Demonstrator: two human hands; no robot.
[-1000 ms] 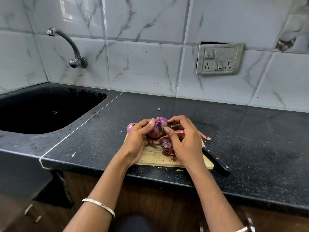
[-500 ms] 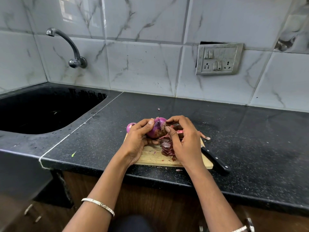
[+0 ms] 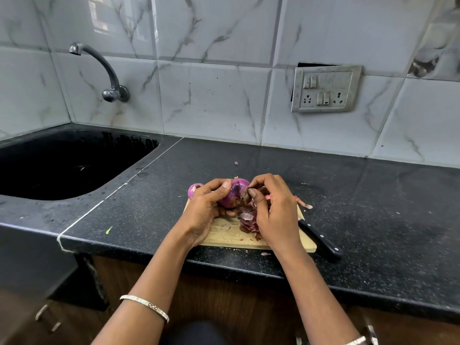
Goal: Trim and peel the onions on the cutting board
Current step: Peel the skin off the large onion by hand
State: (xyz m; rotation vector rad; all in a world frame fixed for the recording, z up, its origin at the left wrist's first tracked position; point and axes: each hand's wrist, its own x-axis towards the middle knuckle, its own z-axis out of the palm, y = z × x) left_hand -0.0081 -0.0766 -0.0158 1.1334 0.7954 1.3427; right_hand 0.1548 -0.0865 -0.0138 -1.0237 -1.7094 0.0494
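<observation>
My left hand (image 3: 206,210) grips a purple onion (image 3: 234,194) just above the wooden cutting board (image 3: 224,235). My right hand (image 3: 273,210) pinches a flap of dry skin (image 3: 245,195) at the onion's right side between thumb and forefinger. A second, peeled onion (image 3: 193,190) lies at the board's far left corner, partly hidden behind my left hand. A heap of dark red peels (image 3: 247,221) lies on the board under my right hand.
A black-handled knife (image 3: 321,241) lies along the board's right edge, its blade hidden by my right hand. Loose peel scraps (image 3: 305,204) dot the black counter (image 3: 373,207). The dark sink (image 3: 62,165) and tap (image 3: 109,78) are at the left, a socket plate (image 3: 326,89) on the wall.
My right thumb and forefinger have closed on a flap of skin at the onion's right side. The left hand and the onion have hardly moved.
</observation>
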